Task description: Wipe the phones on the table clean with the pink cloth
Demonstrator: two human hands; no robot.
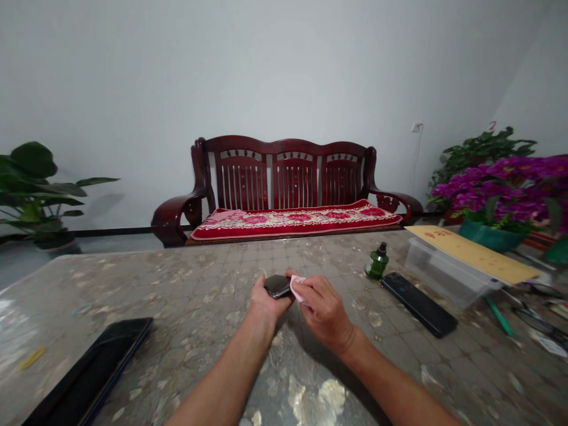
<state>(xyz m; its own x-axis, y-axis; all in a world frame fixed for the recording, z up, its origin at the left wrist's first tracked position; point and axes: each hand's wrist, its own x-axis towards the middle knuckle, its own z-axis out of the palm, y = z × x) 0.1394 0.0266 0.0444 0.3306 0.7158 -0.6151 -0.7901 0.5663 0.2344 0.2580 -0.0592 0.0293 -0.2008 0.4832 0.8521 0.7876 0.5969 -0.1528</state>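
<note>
My left hand (pixel 265 300) is wrapped round a dark, flat device that looks like a smartphone (pixel 277 285), held above the table near the middle of the view. Pinched in my right hand (pixel 323 305) is a small pink cloth (pixel 297 288), which meets the right edge of the phone. Part of the phone is hidden behind my fingers and the cloth. To the right of my hands stand a green bottle (pixel 376 264) with a black top and a black phone-like device (pixel 419 303) lying flat.
A clear plastic box (pixel 448 273) with a yellow board (pixel 473 251) on top stands at the right, near purple flowers (pixel 510 183). A black case (pixel 91 373) and a yellow band (pixel 33 358) lie left on the patterned table (pixel 199 296). Behind is a wooden bench (pixel 284 171).
</note>
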